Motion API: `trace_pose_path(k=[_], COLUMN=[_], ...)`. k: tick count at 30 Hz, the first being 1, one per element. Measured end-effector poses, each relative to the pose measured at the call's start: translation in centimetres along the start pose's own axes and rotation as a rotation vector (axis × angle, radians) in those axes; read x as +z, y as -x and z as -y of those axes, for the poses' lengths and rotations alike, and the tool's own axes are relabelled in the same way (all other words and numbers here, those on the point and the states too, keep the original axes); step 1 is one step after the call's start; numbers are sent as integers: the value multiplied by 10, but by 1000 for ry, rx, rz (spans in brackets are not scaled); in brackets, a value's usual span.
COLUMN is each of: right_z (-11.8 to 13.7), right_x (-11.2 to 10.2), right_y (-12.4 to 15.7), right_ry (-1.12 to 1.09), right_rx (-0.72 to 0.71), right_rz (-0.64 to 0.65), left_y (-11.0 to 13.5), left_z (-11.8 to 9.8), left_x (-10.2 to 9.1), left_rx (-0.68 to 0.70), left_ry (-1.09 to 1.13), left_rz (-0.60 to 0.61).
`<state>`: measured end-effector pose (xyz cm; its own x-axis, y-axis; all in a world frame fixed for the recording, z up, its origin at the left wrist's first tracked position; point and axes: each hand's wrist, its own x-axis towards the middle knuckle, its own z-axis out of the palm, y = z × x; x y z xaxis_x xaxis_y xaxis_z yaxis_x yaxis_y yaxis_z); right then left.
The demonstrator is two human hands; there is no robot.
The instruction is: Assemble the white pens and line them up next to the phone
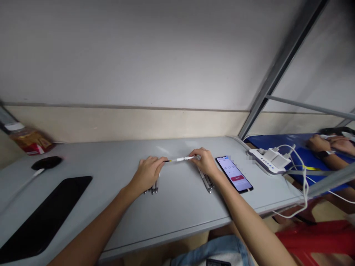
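My left hand (149,170) is closed in a pinch on a thin, dark pen refill (168,161) with a yellowish part. This points right, in line with a white pen barrel (181,159). The barrel's other end is in the fingers of my right hand (203,160), also closed. Whether refill and barrel touch is too fine to tell. Below my left hand lie several pens (152,190) with silver tips, partly hidden by it. Grey pens (205,181) rest on the table under my right hand, their upper ends covered.
On the grey table (177,207), a lit phone (234,174) and a white power strip (267,161) with cables are at right. A black slab (47,218), a black charging puck (47,162) and a bottle (29,139) stand left. Another person's hands (330,145) rest on a blue table.
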<state>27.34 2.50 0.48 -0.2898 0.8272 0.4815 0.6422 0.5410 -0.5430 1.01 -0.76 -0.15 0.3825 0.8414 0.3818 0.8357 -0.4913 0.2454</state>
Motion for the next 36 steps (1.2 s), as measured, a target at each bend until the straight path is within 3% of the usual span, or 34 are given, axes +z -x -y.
trace_pose_path(k=[10, 21, 24, 29, 36], right_z=[7, 24, 24, 23, 19], right_x=[0, 11, 14, 13, 6], right_y=[0, 4, 5, 2, 2], right_ry=[-62, -200, -307, -511, -598], right_rx=[-26, -143, -67, 150, 135], right_rz=[9, 123, 118, 223, 332], left_y=[0, 3, 3, 0, 0], left_z=[-1, -5, -4, -7, -8], left_x=[-2, 5, 4, 0, -3], left_rx=[-19, -29, 4, 45, 25], left_ry=[21, 96, 85, 71, 82], left_rz=[13, 76, 89, 67, 56])
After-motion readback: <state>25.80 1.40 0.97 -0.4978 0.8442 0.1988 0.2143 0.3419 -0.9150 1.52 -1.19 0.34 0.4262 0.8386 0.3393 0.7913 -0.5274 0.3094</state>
